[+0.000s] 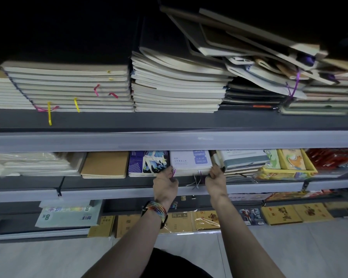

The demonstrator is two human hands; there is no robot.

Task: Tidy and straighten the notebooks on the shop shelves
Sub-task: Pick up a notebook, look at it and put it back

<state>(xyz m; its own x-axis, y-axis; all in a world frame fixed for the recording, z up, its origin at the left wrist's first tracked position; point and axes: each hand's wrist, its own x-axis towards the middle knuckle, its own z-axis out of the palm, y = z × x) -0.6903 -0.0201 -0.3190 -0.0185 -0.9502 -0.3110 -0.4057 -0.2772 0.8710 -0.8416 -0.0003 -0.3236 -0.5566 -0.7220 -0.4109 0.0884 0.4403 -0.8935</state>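
Notebook stack (190, 163) between left grip (165, 184), right grip (216, 181).

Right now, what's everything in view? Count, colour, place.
cream notebook stack: one, coloured ribbon markers, top shelf left
white notebook pile: one, top shelf middle
jumbled notebooks: several, grey-beige, top shelf right, askew
kraft notebooks: one stack, brown, middle shelf left
purple notebooks: one stack, middle shelf, beside kraft
white notebook stack: one, middle shelf, between both hands
yellow tray: one, middle shelf right
gold books: several, bottom shelf right
left hand: grips white notebook stack's left edge; rainbow band on wrist
right hand: grips its right edge
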